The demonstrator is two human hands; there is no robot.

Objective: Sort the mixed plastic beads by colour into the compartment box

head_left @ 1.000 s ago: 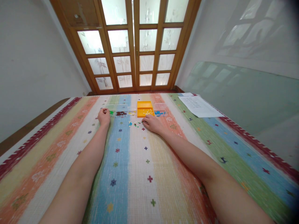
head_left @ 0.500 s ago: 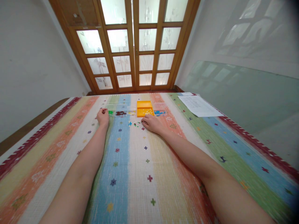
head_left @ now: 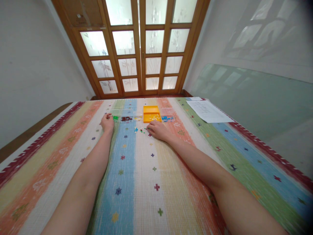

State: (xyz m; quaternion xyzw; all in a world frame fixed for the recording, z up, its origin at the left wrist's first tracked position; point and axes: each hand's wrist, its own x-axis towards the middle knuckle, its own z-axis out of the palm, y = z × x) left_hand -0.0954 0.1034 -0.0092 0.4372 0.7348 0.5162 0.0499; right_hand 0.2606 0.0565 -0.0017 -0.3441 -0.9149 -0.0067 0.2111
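My left hand (head_left: 107, 123) rests at the left end of a row of small boxes, fingers curled together beside the green pieces (head_left: 115, 117). Whatever lies between those fingertips is too small to make out. My right hand (head_left: 158, 130) is on the tablecloth just in front of the yellow box (head_left: 151, 109), its fingers bent down and drawn together. Its fingertips are by loose dark and green pieces (head_left: 141, 131); what they grip is hidden. Loose blue pieces (head_left: 136, 129) lie a little farther left.
Clear boxes hold dark red pieces (head_left: 126, 118), yellow pieces (head_left: 138, 118) and blue pieces (head_left: 167, 118). White pieces (head_left: 155, 117) lie in the yellow box. Printed paper (head_left: 207, 111) is at the back right of the striped tablecloth (head_left: 144, 182). Glazed wooden doors (head_left: 141, 49) stand behind.
My right hand has shifted very slightly left among the loose pieces. My left hand has stayed almost still by the green pieces.
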